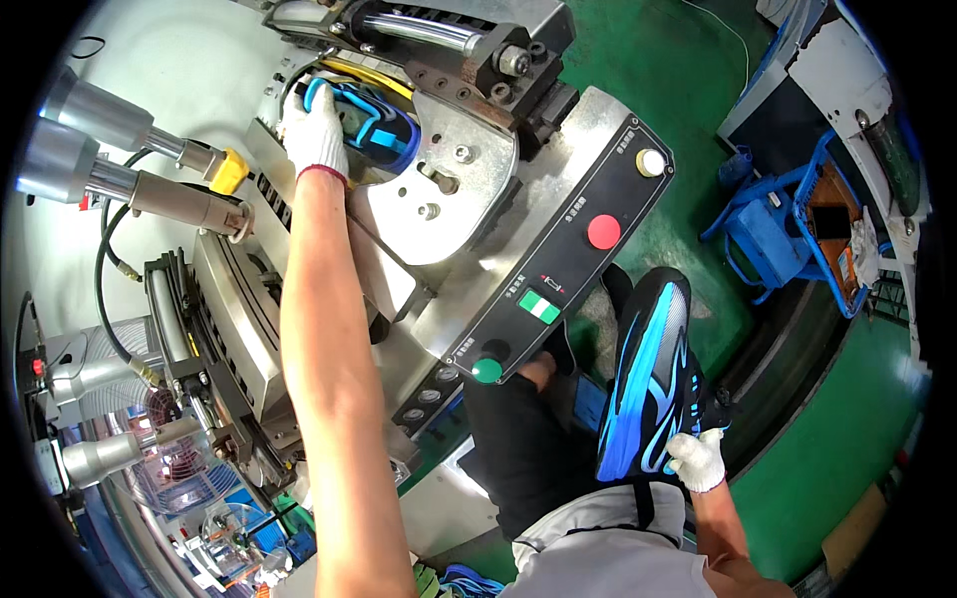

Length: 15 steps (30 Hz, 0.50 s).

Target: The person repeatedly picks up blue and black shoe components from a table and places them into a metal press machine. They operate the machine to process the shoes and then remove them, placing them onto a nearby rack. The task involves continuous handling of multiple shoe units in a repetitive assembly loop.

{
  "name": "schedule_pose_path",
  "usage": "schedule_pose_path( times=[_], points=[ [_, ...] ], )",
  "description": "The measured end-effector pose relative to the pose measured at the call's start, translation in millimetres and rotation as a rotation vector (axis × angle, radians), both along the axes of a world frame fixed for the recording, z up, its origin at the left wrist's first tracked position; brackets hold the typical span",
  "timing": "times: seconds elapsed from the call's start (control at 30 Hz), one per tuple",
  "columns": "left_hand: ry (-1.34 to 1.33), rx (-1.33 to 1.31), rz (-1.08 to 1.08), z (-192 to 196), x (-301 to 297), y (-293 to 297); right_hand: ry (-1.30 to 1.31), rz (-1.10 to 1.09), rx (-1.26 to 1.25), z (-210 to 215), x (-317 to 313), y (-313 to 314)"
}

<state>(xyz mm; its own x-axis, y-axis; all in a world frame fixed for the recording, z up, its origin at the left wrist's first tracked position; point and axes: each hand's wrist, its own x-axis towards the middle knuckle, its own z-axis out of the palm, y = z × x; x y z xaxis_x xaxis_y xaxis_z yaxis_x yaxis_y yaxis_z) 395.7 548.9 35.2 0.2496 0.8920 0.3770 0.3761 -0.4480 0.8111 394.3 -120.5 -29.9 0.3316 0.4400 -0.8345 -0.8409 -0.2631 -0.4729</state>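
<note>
My left hand point(315, 130), in a white knit glove with a red cuff, reaches up into the machine. Its fingers close on a dark blue shoe point(384, 128) with light blue trim, which lies in the machine beside a curved metal plate point(429, 204). Part of that shoe is hidden by the hand and the metal parts around it. Low on the right, my right hand point(698, 460), also gloved in white, grips another shoe point(646, 374) near one end. This one is black and grey with bright blue streaks, held beside my leg with its far end pointing up.
A black control panel point(558, 244) with a red button point(604, 232), a green button point(487, 371) and a white button point(650, 162) runs along the machine's edge. Metal cylinders point(130, 179) jut in from the left. A blue stool point(766, 239) stands on the green floor at right.
</note>
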Motion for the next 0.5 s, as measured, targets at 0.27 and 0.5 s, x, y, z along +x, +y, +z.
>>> schedule_pose_path(
  times=[0.27,0.5],
  points=[
    [-0.249,0.208,0.005,62,-4,-69,-0.131,0.01,0.031,10,-6,-7],
    [-0.473,0.345,-0.079,164,-100,-226,-0.486,-0.116,-0.01,25,-7,11]
  ],
)
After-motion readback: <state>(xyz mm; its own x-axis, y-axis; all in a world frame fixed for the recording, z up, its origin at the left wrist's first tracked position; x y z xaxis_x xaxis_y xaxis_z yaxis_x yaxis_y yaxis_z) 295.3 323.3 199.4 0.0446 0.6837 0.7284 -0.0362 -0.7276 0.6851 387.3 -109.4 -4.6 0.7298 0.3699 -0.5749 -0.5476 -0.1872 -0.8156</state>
